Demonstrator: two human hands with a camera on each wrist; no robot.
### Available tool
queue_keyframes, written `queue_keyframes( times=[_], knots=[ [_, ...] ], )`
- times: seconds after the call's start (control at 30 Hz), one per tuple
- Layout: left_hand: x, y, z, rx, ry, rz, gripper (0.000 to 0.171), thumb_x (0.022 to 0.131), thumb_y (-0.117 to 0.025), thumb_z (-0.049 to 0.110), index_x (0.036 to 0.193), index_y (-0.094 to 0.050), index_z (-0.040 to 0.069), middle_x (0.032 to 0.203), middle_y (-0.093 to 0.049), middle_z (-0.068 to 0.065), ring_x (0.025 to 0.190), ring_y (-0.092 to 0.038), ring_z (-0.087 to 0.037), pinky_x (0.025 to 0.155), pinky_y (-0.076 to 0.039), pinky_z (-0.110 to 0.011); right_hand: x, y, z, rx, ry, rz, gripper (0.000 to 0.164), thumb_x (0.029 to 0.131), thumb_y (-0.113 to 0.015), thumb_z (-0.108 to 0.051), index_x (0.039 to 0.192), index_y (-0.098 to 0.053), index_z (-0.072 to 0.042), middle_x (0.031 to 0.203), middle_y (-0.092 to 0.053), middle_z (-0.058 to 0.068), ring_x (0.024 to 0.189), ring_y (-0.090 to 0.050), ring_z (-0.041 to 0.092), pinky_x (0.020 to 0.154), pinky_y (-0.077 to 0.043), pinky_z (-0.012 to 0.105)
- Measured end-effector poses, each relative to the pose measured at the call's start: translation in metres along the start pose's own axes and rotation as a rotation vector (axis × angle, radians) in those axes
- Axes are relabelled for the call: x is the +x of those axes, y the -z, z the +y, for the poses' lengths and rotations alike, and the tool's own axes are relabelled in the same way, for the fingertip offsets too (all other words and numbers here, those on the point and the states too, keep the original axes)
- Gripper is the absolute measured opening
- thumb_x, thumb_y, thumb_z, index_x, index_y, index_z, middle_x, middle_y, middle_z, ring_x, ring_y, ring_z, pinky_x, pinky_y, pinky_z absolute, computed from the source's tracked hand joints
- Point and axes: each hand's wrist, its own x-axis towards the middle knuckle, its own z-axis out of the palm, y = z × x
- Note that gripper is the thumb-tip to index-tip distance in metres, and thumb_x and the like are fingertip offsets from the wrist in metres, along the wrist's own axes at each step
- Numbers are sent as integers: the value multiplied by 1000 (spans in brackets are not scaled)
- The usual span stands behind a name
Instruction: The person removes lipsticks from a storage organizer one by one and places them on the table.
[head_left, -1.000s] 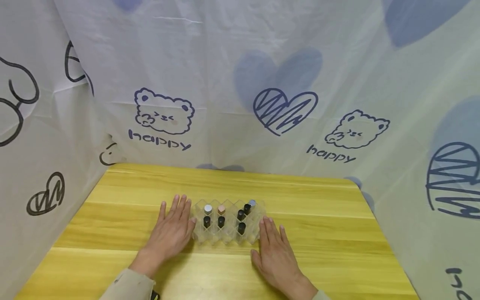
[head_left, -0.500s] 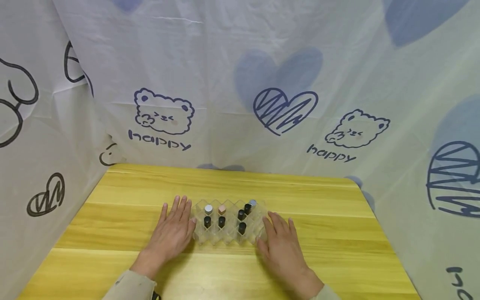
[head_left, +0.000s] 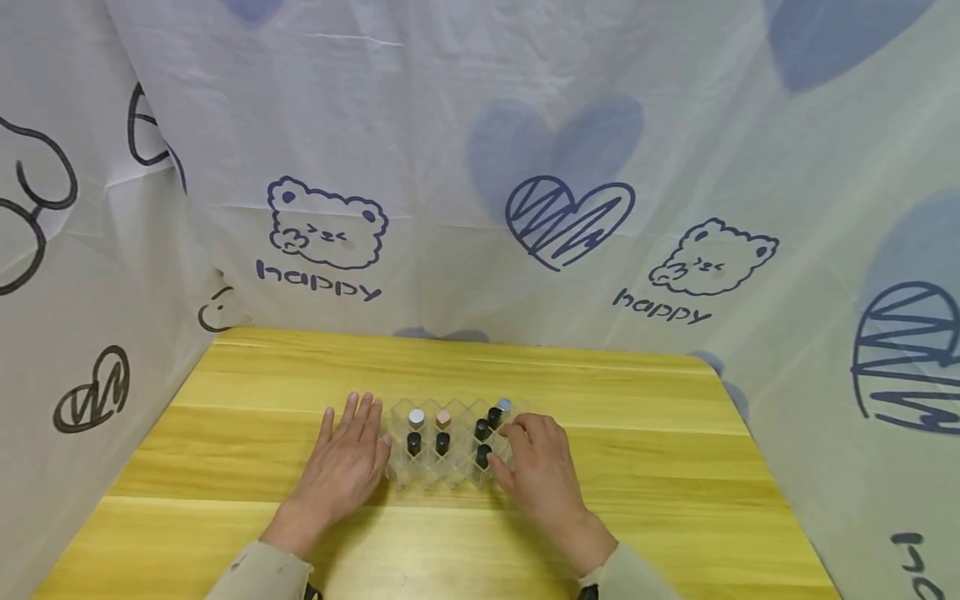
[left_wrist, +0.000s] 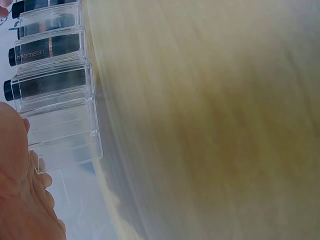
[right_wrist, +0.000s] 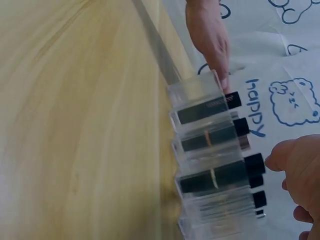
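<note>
Seemingly at a picking-out step: hovering the right hand (head_left: 540, 467) by a black-capped tube (head_left: 483, 455) in the rack (head_left: 456, 477) on the worktop (head_left: 420, 542), empty in the grip. Resting the left hand (head_left: 341, 467) flat and released at the rack's left end. Next, likely calls for pinching the cap (right_wrist: 254, 163).

- A yellow table (head_left: 660, 475) with sideways wood-grain bands; its two far corners are rounded.
- Behind the table hangs a pale cloth (head_left: 435, 67), lightly creased, in a bluish white.
- Above the table's far edge are two line-drawn bears (head_left: 327, 237) (each captioned "happy"), with a scribbled heart (head_left: 570, 221) between them, partly over a solid blue heart (head_left: 555, 150).
- Left of the table, more whitish sheeting (head_left: 45, 208) bears black outlines, including a small heart (head_left: 93, 390).
- Right of the table, pale fabric (head_left: 810, 275) shows another scribbled heart (head_left: 907, 358).
- Soft glare (head_left: 405, 571) brightens the table's near part.
</note>
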Motion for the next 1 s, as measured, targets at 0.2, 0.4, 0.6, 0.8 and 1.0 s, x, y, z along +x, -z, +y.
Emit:
queue_keyframes(
  times=[0.2, 0.4, 0.6, 0.8, 1.0],
  knots=[
    [1, 0, 1, -2, 0, 8, 61, 115, -37, 33, 163, -30, -4, 171, -28, -23, 162, -18, -40, 131, -11, -64, -2, -7, -6, -2, -2, -31, 39, 75, -97, -26, 100, -73, -7, 100, -63, 6, 95, -61, 28, 83, -55, 44],
    [1, -3, -1, -3, 0, 8, 62, 115, -37, 33, 163, -30, -4, 171, -28, -24, 162, -18, -41, 131, -10, -64, -2, -11, -7, 8, -3, -60, 35, 78, -94, -26, 99, -74, -7, 99, -64, 5, 97, -62, 28, 89, -56, 46],
    [1, -4, -2, -12, -1, 4, 63, 115, -36, 35, 163, -29, -5, 171, -28, -24, 162, -18, -42, 131, -10, -65, -4, -15, -7, 15, 0, -67, 31, 80, -92, -24, 97, -74, -7, 97, -63, 4, 95, -62, 28, 89, -56, 46],
    [0, -4, -1, -7, -2, 0, 62, 115, -35, 35, 164, -29, -4, 171, -27, -23, 162, -18, -41, 131, -9, -65, -4, -16, -8, -7, 0, -87, 26, 83, -87, -26, 97, -73, -9, 98, -63, 4, 97, -61, 28, 90, -53, 47],
    [0, -4, -2, -5, -4, 5, 63, 115, -35, 35, 164, -29, -4, 171, -27, -23, 162, -18, -41, 131, -10, -65, 0, -15, -6, -82, 44, -114, 22, 88, -76, -30, 91, -68, -11, 96, -62, 5, 95, -57, 29, 85, -48, 46]
  ],
)
